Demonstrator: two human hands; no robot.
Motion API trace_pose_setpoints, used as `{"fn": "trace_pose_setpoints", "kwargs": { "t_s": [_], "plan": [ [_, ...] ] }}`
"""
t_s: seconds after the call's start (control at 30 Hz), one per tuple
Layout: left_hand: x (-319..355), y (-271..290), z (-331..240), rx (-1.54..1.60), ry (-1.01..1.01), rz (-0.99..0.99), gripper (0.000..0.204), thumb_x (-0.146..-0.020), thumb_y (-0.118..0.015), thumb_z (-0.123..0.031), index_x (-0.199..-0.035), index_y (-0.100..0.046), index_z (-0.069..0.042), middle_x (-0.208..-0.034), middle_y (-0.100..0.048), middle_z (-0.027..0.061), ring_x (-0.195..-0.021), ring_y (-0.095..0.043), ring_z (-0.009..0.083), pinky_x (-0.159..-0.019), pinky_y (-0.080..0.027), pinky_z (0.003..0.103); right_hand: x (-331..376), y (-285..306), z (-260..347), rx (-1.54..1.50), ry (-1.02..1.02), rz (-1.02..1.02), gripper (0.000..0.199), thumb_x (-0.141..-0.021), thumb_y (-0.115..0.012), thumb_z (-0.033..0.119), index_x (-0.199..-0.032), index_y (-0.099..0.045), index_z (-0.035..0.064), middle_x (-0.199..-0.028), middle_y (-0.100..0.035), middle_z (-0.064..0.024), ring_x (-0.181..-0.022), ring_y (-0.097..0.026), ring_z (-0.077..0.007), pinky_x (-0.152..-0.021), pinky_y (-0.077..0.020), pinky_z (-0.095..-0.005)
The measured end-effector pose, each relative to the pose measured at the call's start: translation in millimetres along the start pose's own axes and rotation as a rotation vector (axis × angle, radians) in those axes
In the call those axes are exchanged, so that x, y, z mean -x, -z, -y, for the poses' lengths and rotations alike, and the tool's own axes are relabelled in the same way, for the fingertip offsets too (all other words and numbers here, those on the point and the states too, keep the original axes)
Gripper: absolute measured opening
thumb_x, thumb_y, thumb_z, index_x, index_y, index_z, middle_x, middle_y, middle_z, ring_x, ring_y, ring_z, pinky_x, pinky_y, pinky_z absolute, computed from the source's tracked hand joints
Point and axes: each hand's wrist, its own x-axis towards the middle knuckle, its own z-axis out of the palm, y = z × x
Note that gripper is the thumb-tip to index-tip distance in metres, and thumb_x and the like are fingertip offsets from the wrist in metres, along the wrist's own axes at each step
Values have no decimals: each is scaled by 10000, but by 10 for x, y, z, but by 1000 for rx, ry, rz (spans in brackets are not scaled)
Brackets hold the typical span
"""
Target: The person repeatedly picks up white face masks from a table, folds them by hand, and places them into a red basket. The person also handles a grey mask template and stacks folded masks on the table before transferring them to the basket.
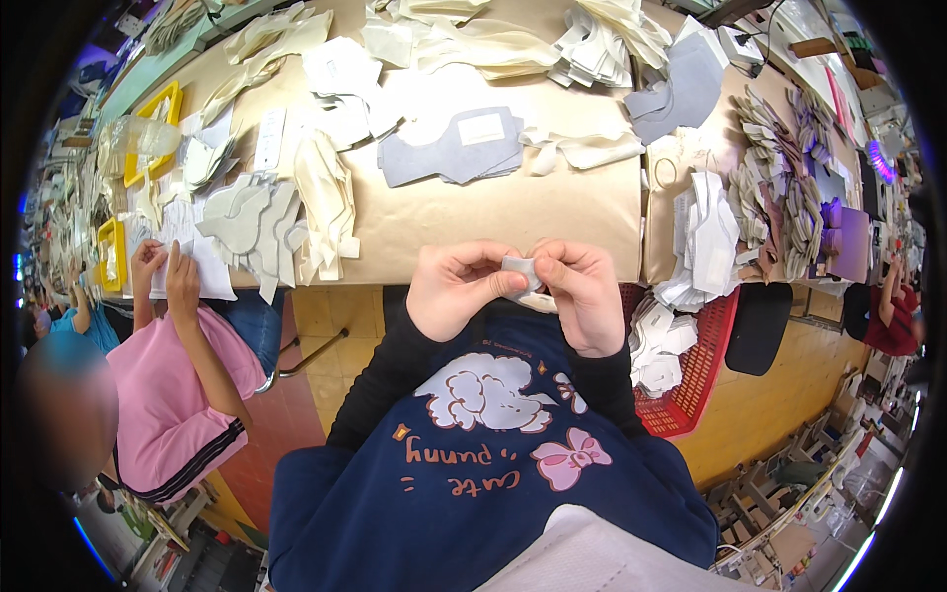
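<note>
My left hand (464, 286) and my right hand (577, 291) meet in front of my chest, at the table's near edge. Between them they pinch a small cut piece of fabric (519, 266), light grey, with a cream part curling out below the fingers. Thumbs and forefingers press on it from both sides, so much of its shape is hidden. Beyond my hands lies a flat stack of grey cut pieces (454, 148) with a white label on top. A strip of cream fabric pieces (582, 150) rests just to its right.
Brown paper covers the table (414, 242). More cream pieces (326, 202) and grey pieces (252, 222) lie left; white bundles (705, 237) lie right. A red basket (681, 400) holding white pieces stands below the edge on my right. A co-worker in a pink shirt (187, 395) sits left.
</note>
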Motion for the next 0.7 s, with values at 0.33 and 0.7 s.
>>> {"fn": "trace_pose_setpoints", "kwargs": {
  "t_s": [0.33, 0.7],
  "plan": [
    [-44, 9, 151, 175, -55, -93, 151, -913, -736, -27, -1045, -716, 44, -953, -730, 87, -869, -680, 130, -790, -545, 265, -43, -22, -11, 278, 149, -41, 98, -945, -680, 46, -992, -692, -39, -949, -684, -65, -845, -626, -119, -782, -476, -242],
    [-44, 86, 188, 105, 46, -121, 139, -917, -724, -55, -1022, -720, 35, -997, -724, 95, -879, -665, 136, -774, -500, 260, -165, 40, -166, -97, -46, -34, 202, -1003, -653, 158, -1034, -700, -36, -956, -696, -47, -831, -602, -89, -770, -478, -251]
  ]
}}
